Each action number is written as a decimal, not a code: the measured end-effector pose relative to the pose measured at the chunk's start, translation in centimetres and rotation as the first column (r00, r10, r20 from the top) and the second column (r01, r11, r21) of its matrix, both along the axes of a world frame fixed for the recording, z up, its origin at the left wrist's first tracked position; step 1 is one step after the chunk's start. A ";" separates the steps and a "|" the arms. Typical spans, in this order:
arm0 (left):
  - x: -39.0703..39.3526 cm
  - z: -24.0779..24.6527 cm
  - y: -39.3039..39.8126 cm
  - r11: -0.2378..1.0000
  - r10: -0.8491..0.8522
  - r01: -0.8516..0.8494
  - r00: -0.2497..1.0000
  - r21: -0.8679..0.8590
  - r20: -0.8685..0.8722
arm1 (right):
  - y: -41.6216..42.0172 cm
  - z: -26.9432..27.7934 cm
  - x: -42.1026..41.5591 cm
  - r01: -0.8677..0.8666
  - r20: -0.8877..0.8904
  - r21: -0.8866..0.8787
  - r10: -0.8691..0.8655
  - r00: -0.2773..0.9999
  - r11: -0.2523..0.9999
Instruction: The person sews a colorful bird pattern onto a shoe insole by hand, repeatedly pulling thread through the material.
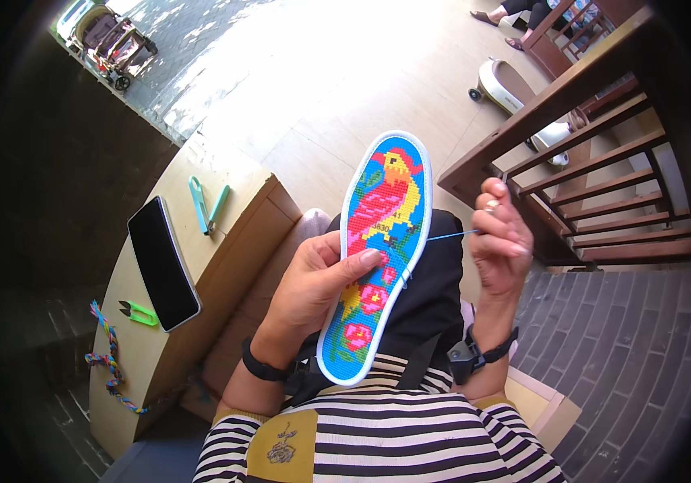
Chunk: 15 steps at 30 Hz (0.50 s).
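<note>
An embroidered insole (403, 199) with a white bound edge is held in front of my lap. Its cross-stitch shows a red and yellow bird and pink flowers on blue. My left hand (321, 278) grips it at the left edge, thumb on the stitched face and fingers hidden behind. A taut blue thread (451, 235) runs from the insole's right edge to my right hand (499, 241), whose fingers are curled around it. A thin tip, perhaps a needle, shows above those fingers. A small loop of thread (406, 277) sits on the right edge lower down.
On the wooden table (212, 271) at left lie a smartphone (164, 265), turquoise nail clippers (205, 208), green thread snips (138, 313) and braided multicolour threads (110, 359). At right stands a slatted wooden chair (593, 181). Beyond are a white ride-on toy (502, 87), a stroller (110, 42) and a person's feet (514, 43).
</note>
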<state>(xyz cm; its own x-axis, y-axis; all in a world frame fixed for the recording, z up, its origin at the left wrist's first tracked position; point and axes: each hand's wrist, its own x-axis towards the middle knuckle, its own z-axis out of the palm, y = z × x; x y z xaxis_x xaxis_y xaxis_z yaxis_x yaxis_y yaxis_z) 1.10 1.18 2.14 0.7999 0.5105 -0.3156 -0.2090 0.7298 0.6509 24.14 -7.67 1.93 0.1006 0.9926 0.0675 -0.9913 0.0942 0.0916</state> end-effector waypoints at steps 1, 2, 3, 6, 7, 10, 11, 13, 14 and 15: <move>-0.3 0.1 0.2 1.000 -0.012 0.012 1.000 -0.019 0.008 | -0.6 0.4 1.5 0.037 0.020 -0.032 -0.036 0.999 0.999; -0.5 0.2 0.3 1.000 0.002 -0.002 1.000 0.004 0.027 | -1.4 0.3 3.2 0.074 0.035 -0.045 -0.073 0.997 0.996; -0.8 0.4 0.5 1.000 0.019 -0.019 0.999 0.008 0.032 | -2.3 0.4 5.0 0.128 0.073 -0.080 -0.123 0.990 0.988; -1.8 0.9 1.0 0.996 0.074 -0.076 0.996 0.041 0.044 | -5.9 -0.4 10.7 0.209 0.130 -0.103 -0.195 0.972 0.973; -2.0 1.0 1.0 0.993 0.105 -0.107 0.994 0.056 0.039 | -7.3 -0.6 12.1 0.290 0.161 -0.169 -0.264 0.951 0.942; -2.3 1.5 1.2 0.980 0.172 -0.174 0.984 0.091 0.037 | -11.0 -1.3 15.3 0.395 0.131 -0.216 -0.375 0.918 0.893; -2.5 1.5 1.3 0.976 0.193 -0.196 0.980 0.096 0.038 | -12.0 -2.1 16.4 0.411 0.114 -0.225 -0.395 0.912 0.883; -2.6 1.6 1.4 0.973 0.207 -0.209 0.978 0.101 0.034 | -13.8 -2.7 17.8 0.425 0.093 -0.246 -0.415 0.905 0.871; -2.8 1.5 1.4 0.970 0.214 -0.215 0.977 0.110 0.021 | -14.1 -3.1 18.2 0.423 0.070 -0.280 -0.422 0.904 0.861; -2.9 1.4 1.3 0.968 0.221 -0.220 0.975 0.119 0.008 | -14.2 -3.7 18.5 0.421 0.080 -0.294 -0.417 0.905 0.858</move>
<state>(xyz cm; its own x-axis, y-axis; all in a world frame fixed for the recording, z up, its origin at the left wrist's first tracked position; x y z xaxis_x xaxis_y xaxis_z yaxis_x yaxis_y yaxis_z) -1.84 2.49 3.58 0.6621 0.7079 -0.2461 -0.3524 0.5838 0.7314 42.69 -21.90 -1.80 0.5126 0.8300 -0.2198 -0.8530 0.5215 -0.0200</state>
